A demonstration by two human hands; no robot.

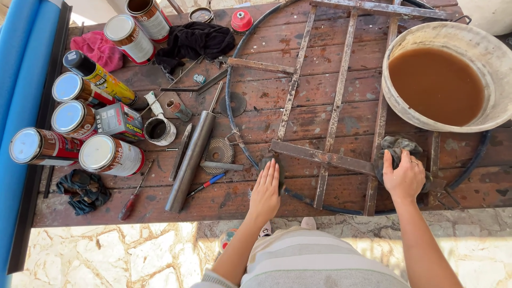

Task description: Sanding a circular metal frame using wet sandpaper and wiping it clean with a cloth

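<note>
A round rusty metal grate (pixel 330 112) with crossed bars lies on a worn red wooden table (pixel 224 197). My left hand (pixel 265 191) rests flat, fingers together, on the grate's near rim and the end of a cross bar. My right hand (pixel 404 176) presses a grey rag (pixel 397 146) against a vertical bar near the rim at the right. A ring shows on that hand.
A pale basin of brown liquid (pixel 442 80) stands at the back right. Several paint cans (pixel 109 154) crowd the left side with a steel tube (pixel 191 160), a screwdriver (pixel 129 202), a small cup (pixel 159 129), a black cloth (pixel 194 40) and a pink cloth (pixel 96 48). Stone floor lies below.
</note>
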